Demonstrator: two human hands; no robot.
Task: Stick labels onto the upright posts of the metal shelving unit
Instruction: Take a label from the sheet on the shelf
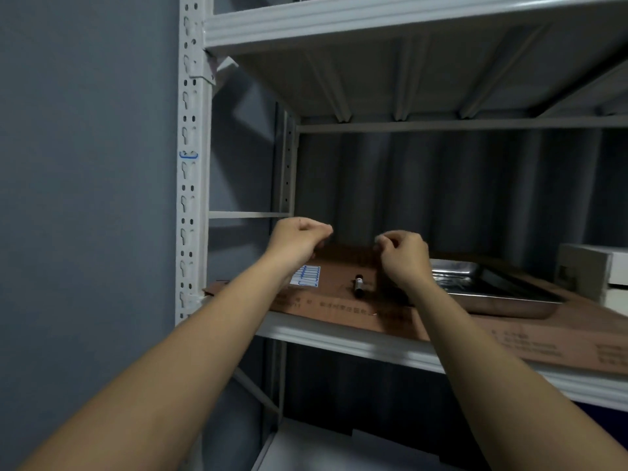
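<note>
A metal tray (489,283) sits on cardboard (343,302) on the shelf (339,338); its contents are hard to make out behind the right wrist. A label sheet (307,275) with blue-edged labels lies on the cardboard just beside the left wrist, a marker (358,285) near it. One blue-edged label (189,155) is already stuck on the front left post (190,198). Both hands hover above the cardboard, fingers curled. Left hand (299,237) and right hand (402,254) each have fingertips pressed together; whether they pinch anything I cannot tell. A white box (591,266) is cut off at right.
</note>
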